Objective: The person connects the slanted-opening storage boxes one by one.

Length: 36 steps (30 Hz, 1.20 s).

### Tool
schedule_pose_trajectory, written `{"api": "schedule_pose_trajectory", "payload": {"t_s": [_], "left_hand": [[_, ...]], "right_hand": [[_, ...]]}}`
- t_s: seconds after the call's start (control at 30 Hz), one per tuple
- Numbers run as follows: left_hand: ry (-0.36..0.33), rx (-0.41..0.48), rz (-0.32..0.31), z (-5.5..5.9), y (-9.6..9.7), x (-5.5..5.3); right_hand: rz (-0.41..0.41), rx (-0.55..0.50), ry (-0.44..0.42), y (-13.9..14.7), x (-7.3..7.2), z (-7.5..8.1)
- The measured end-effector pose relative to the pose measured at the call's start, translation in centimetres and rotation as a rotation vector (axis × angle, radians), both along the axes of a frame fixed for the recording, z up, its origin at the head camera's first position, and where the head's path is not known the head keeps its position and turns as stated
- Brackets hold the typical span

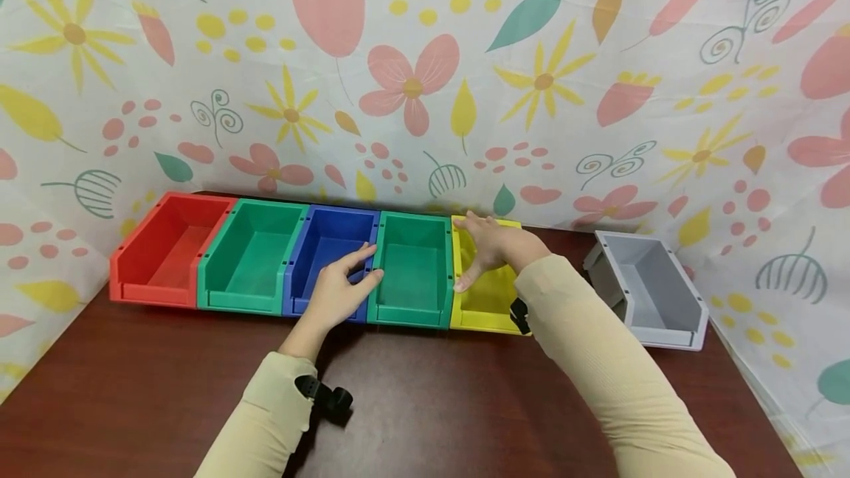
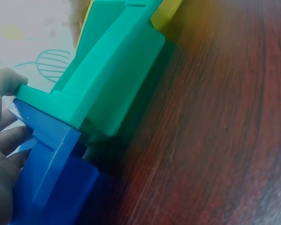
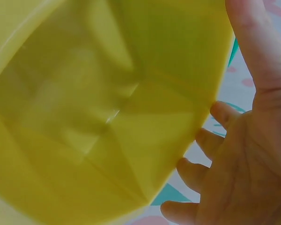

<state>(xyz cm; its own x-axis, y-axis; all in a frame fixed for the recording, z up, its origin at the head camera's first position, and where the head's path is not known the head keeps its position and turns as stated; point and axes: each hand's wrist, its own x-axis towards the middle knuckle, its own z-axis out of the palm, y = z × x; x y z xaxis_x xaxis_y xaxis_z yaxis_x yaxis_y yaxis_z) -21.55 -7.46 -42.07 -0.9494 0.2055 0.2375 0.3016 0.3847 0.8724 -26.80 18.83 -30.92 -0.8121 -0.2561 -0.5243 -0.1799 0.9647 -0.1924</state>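
Observation:
Five plastic bins stand side by side in a row. My left hand [image 1: 335,290] is over the blue bin [image 1: 341,227], with index fingertip and thumb at the wall it shares with the green bin [image 1: 412,264] on its right. In the left wrist view the thumb touches the corner of the green bin's rim [image 2: 42,98], while other fingers extend inside the blue bin [image 2: 51,154]. My right hand [image 1: 491,242] spreads over the yellow bin [image 1: 488,310], thumb along its left rim and fingers by the back edge. Up close, fingertips meet the yellow bin's rim [image 3: 171,173].
At the row's left end are a red bin [image 1: 159,293] and another green bin [image 1: 242,301]. A grey bin [image 1: 654,279] stands apart on the right, angled. Behind the brown table [image 1: 412,397] hangs a floral curtain [image 1: 412,21].

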Motion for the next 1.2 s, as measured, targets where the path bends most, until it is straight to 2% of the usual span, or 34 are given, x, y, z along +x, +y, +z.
{"api": "schedule_pose_trajectory", "payload": {"t_s": [0.17, 0.3, 0.43, 0.5, 0.57, 0.63, 0.67, 0.73, 0.83, 0.9, 0.97, 1.03, 1.13, 1.2], "left_hand": [[-0.005, -0.003, 0.017, 0.0, -0.1, -0.9], [-0.029, -0.019, 0.031, -0.8, -0.1, -1.2], [-0.045, -0.050, 0.043, -1.6, 0.1, -0.8], [-0.045, -0.072, 0.052, -1.8, 0.2, -0.5], [-0.042, -0.102, 0.074, -1.8, 0.4, -0.3], [-0.032, -0.150, 0.124, -1.6, 1.0, 0.0], [-0.011, -0.181, 0.155, -1.4, 1.3, 0.2], [0.075, -0.238, 0.218, -0.8, 2.3, 0.5], [0.277, -0.320, 0.285, 0.1, 4.0, 0.9], [0.409, -0.355, 0.282, 0.6, 5.2, 0.8], [0.461, -0.383, 0.239, 1.2, 6.4, 0.7], [0.422, -0.380, 0.164, 1.7, 7.7, 0.5], [0.220, -0.322, 0.063, 2.5, 9.7, 0.2], [0.087, -0.274, 0.027, 2.9, 11.0, 0.0]], "right_hand": [[-0.016, 0.052, 0.017, -0.1, -0.6, 0.0], [-0.020, 0.055, 0.045, 0.6, -0.8, -1.3], [-0.006, -0.036, 0.134, 2.6, 0.5, -4.1], [-0.004, -0.117, 0.199, 3.8, 1.5, -5.3], [-0.017, -0.188, 0.270, 5.1, 2.4, -5.8], [-0.048, -0.226, 0.338, 6.7, 3.3, -5.8], [-0.066, -0.237, 0.368, 7.6, 3.7, -5.6], [-0.098, -0.245, 0.429, 9.7, 4.5, -5.2], [-0.137, -0.253, 0.514, 12.9, 5.7, -4.5], [-0.158, -0.262, 0.562, 14.9, 6.5, -4.1], [-0.187, -0.269, 0.595, 16.7, 7.4, -3.7], [-0.214, -0.272, 0.613, 18.4, 8.2, -3.6], [-0.254, -0.258, 0.646, 20.7, 9.1, -3.7], [-0.289, -0.244, 0.659, 22.1, 9.4, -4.0]]}}
